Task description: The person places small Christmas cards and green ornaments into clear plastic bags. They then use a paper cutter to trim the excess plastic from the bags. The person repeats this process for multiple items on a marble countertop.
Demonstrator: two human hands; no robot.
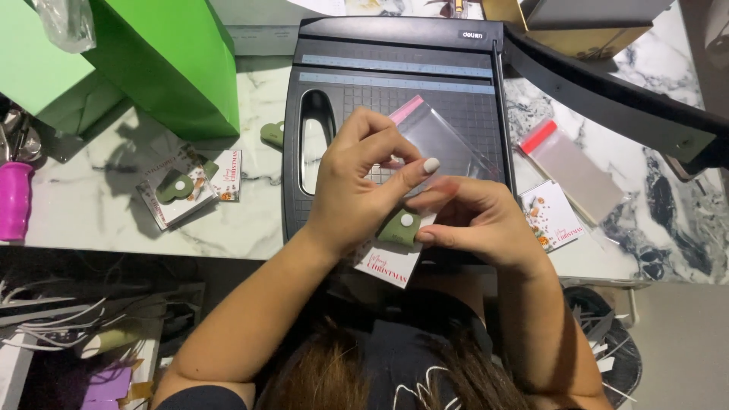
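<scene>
glossy card (386, 266), crinkly clear sleeve (440, 144)

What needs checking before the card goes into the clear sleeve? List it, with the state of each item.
1. Clear sleeve held by the left hand: ok, pinched and lifted over the paper cutter.
2. Card with its green clip held by the right hand: ok.
3. Sleeve mouth open: cannot tell, fingers cover it.
4. Card edge lined up with the mouth: cannot tell.
5. Cutter blade arm away from the hands: ok, raised to the right.
6. Spare sleeve within reach: ok, lying on the marble top.
</scene>
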